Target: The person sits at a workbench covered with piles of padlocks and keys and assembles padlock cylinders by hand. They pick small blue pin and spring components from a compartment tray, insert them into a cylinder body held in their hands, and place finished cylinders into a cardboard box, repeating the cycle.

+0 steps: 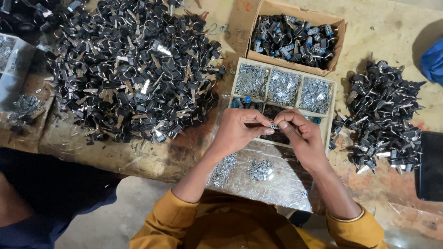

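A single head-worn camera looks almost straight down on the worktable (184, 157) from close above. The wearer's body sits at six o'clock, the table's far side at twelve. The divided tray (282, 69) lies near centre, a key heap (134, 69) toward ten o'clock.

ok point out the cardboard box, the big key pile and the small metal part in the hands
cardboard box (260, 18): head view, left wall
key pile (134, 74): head view, middle
metal part (274, 125): head view, between fingertips

Open brown cardboard box (295, 37) top centre, full of dark lock parts. Dark flat phone-like screen (431, 166) at right edge, blank.
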`<state>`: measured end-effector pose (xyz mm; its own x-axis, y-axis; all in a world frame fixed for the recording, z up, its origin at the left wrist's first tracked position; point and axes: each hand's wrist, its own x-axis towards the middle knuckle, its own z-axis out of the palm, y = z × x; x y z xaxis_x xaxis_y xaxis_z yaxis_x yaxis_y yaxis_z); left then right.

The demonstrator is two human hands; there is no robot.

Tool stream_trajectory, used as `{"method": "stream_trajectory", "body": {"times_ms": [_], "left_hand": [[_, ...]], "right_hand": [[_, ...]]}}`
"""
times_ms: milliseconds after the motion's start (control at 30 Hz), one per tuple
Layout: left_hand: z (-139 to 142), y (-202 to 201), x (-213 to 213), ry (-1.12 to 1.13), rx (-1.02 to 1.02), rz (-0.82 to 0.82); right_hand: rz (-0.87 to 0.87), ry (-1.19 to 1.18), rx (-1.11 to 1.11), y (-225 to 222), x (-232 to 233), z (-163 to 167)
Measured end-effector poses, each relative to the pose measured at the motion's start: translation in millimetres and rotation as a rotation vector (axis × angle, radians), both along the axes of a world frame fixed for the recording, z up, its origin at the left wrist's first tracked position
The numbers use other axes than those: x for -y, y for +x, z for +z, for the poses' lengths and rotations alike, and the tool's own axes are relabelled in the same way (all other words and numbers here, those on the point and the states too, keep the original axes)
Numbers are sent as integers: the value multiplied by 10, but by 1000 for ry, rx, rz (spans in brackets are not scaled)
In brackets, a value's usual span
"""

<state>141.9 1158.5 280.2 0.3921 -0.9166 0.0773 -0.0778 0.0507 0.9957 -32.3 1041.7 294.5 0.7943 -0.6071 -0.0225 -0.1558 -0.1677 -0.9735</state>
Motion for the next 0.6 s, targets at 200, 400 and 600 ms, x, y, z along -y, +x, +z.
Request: {"method": "stream_trajectory", "body": {"times_ms": [200,400,600], "left_hand": [[-12,5,-28,27,5,10],[-39,15,-43,3,20,24],[-47,17,-49,-10,-2,23]], "right_hand": [[2,-78,2,41,-65,45],[-109,-268,-69,11,-38,120],[8,-886,-322,39,-4,80]]}}
